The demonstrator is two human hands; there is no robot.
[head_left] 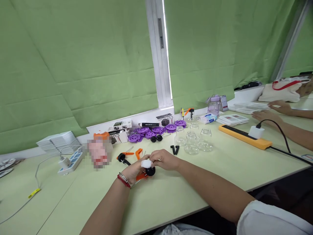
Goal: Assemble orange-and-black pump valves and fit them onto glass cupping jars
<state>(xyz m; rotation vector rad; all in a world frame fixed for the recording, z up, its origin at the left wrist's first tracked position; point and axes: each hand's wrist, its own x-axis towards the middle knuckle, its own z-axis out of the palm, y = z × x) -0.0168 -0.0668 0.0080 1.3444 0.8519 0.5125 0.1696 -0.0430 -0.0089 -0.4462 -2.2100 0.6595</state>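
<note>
Low over the table's front half, my left hand (132, 172) is closed round an orange-handled gadget with a round black part (150, 171). A white rounded piece (146, 164) lies at the top of that black part. From the right, my right hand (164, 159) reaches in with bent fingers pressed at the white piece's edge; its fingertips are partly hidden. Just beyond my hands lie a similar black-and-orange gadget (123, 158) and a loose orange handle (139, 153). Two short black pieces (174, 149) rest to the right of them.
Several glass jars (191, 143) stand behind my right arm. Purple wheel-shaped parts (144, 131) and boxes (119, 137) line the wall. A yellow power strip (244, 136) lies right, near another person's hands (267, 117). A white power strip (71, 161) sits left.
</note>
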